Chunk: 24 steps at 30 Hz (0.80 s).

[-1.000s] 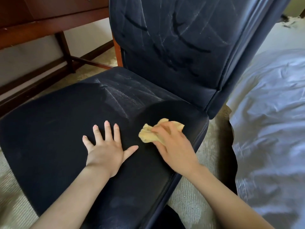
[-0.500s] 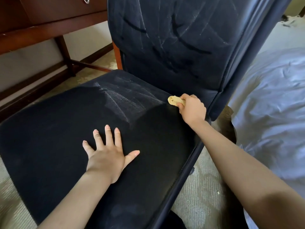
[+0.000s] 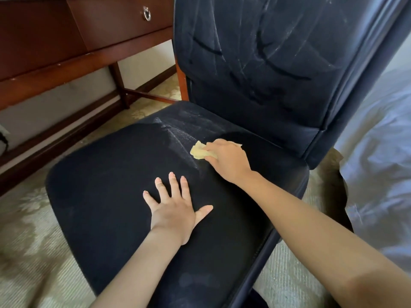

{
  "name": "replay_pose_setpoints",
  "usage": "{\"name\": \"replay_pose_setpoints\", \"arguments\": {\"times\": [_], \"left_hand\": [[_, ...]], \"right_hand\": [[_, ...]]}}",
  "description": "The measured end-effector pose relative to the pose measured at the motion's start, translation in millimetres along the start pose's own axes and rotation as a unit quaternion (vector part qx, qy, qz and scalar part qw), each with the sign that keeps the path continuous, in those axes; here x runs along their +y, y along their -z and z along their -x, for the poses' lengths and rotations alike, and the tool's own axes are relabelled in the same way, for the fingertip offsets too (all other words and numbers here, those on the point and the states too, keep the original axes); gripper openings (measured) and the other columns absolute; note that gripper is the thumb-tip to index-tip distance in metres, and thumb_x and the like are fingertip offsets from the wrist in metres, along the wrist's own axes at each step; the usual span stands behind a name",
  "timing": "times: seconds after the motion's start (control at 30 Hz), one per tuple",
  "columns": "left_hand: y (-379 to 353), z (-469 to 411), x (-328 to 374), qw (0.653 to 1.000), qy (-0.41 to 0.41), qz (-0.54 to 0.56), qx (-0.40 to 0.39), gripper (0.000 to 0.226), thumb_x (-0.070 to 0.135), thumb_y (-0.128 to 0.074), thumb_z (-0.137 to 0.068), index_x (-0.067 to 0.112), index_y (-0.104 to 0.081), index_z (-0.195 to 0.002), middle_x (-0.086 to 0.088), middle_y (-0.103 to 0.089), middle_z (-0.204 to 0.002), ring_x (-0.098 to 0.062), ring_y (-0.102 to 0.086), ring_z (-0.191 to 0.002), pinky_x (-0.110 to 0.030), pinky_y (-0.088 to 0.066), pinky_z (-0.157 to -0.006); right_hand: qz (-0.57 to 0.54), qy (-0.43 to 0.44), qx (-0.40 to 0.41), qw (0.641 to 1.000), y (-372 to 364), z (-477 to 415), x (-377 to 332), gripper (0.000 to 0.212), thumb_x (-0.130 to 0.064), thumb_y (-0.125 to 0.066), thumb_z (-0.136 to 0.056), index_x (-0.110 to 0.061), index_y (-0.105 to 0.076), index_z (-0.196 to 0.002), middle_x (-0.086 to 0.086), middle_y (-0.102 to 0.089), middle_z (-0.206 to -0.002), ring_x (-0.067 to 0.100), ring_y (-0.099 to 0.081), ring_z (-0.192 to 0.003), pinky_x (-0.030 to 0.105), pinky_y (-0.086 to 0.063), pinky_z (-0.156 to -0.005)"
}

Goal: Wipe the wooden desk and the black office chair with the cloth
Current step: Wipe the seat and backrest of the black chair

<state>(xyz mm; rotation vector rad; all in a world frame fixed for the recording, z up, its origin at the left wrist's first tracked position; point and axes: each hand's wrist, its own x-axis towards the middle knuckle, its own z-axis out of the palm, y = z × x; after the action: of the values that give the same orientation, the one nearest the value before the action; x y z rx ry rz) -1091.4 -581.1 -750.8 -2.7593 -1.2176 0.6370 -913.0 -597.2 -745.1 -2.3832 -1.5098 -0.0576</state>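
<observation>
The black office chair (image 3: 106,181) fills the middle of the view, its seat dusty near the back and its backrest (image 3: 266,63) streaked with pale marks. My right hand (image 3: 226,161) grips a small yellow cloth (image 3: 199,151) and presses it onto the seat near the pale dusty patch. My left hand (image 3: 175,207) lies flat on the seat's middle, fingers spread. The wooden desk (image 3: 66,56) stands at the upper left, with a drawer and a metal ring pull (image 3: 146,14).
Pale patterned carpet (image 3: 29,241) lies around the chair. A bed with a white sheet (image 3: 382,152) runs along the right side, close to the chair. Desk legs and a crossbar (image 3: 142,94) stand behind the seat, with a dark baseboard along the wall.
My right hand carried the cloth from the seat's front to the back right corner, then back left toward the dusty patch. My left hand has stayed flat on the seat.
</observation>
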Motion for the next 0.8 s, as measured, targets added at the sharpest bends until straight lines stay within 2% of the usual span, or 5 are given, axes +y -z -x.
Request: {"name": "replay_pose_setpoints", "arguments": {"times": [0.17, 0.37, 0.47, 0.6, 0.8], "left_hand": [[4, 1, 2, 1.000, 0.009, 0.020, -0.011, 0.087, 0.068, -0.006, -0.091, 0.009, 0.025, -0.145, -0.015, 0.025, -0.155, -0.045, 0.015, -0.142, -0.064, -0.005, -0.111], [10, 2, 8, 0.999, 0.023, 0.034, -0.027, 0.087, 0.068, -0.006, -0.091, 0.009, 0.024, -0.146, -0.015, 0.024, -0.156, -0.044, 0.014, -0.142, -0.063, -0.007, -0.111], [11, 2, 12, 0.998, 0.031, 0.043, -0.029, 0.087, 0.068, -0.007, -0.091, 0.008, 0.023, -0.146, -0.015, 0.024, -0.156, -0.045, 0.014, -0.142, -0.064, -0.007, -0.110], [13, 2, 21, 0.997, 0.047, 0.060, -0.033, 0.087, 0.067, -0.009, -0.092, 0.007, 0.022, -0.146, -0.016, 0.024, -0.156, -0.045, 0.015, -0.142, -0.065, -0.006, -0.110], [25, 8, 36, 0.993, 0.059, 0.093, -0.038, 0.091, 0.070, -0.011, -0.091, 0.005, 0.017, -0.148, -0.020, 0.018, -0.156, -0.047, 0.011, -0.142, -0.066, -0.009, -0.109]], "right_hand": [[-0.046, 0.081, -0.036, 0.995, 17, 44, 9, 0.035, -0.032, -0.058, -0.093, -0.031, -0.058, -0.127, -0.008, -0.056, -0.128, 0.014, -0.056, -0.113, 0.037, -0.049, -0.088], [-0.076, 0.080, -0.031, 0.993, 35, 98, 37, 0.033, -0.032, -0.065, -0.087, -0.036, -0.064, -0.120, -0.013, -0.060, -0.124, 0.010, -0.057, -0.114, 0.040, -0.052, -0.087], [-0.073, 0.047, -0.026, 0.996, 45, 114, 60, 0.033, -0.036, -0.066, -0.085, -0.036, -0.065, -0.118, -0.015, -0.061, -0.123, 0.006, -0.055, -0.115, 0.034, -0.050, -0.092], [-0.065, -0.021, 0.008, 0.998, 56, 113, 87, 0.030, -0.036, -0.068, -0.084, -0.032, -0.069, -0.113, -0.014, -0.062, -0.114, 0.007, -0.057, -0.106, 0.024, -0.045, -0.081], [-0.019, -0.144, 0.011, 0.989, 53, 67, 95, 0.019, -0.033, -0.063, -0.088, -0.031, -0.068, -0.107, -0.002, -0.063, -0.103, 0.022, -0.059, -0.095, 0.030, -0.041, -0.069]]}}
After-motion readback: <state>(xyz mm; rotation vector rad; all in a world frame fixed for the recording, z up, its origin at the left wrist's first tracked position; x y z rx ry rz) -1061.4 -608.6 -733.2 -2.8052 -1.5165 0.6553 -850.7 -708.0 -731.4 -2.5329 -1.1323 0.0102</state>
